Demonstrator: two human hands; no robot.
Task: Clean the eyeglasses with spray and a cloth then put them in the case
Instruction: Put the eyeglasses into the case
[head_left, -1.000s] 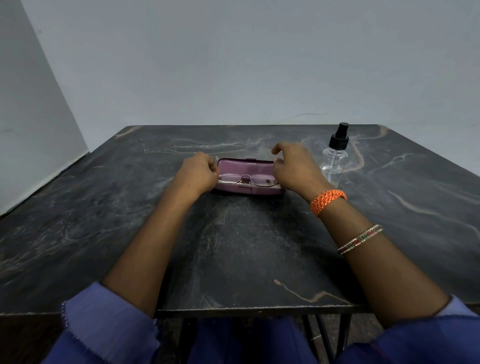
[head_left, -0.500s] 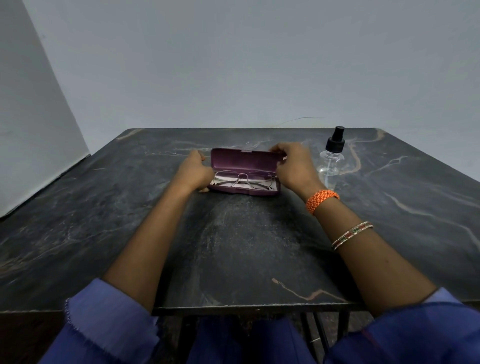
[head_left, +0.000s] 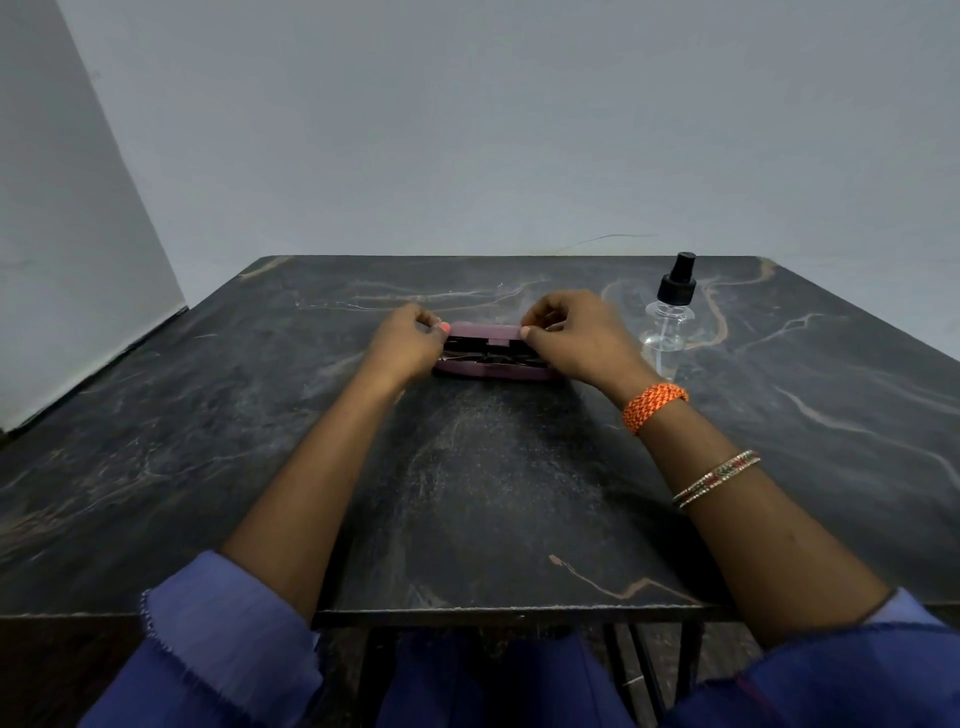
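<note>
A purple eyeglass case lies in the middle of the dark marble table. Its lid is tipped down, leaving a narrow dark gap over the base. A thin strip of the eyeglasses shows inside that gap. My left hand pinches the lid's left end. My right hand pinches the lid's right end, thumb on its front edge. A clear spray bottle with a black pump top stands just right of my right hand. No cloth is visible.
A pale wall runs behind the table and along its left side. The table's front edge is close to my body, with metal legs below it. An orange band and thin bangles sit on my right wrist.
The lid stood upright half a second ago with the glasses in plain view. Both hands have since brought it down until the case is nearly shut.
</note>
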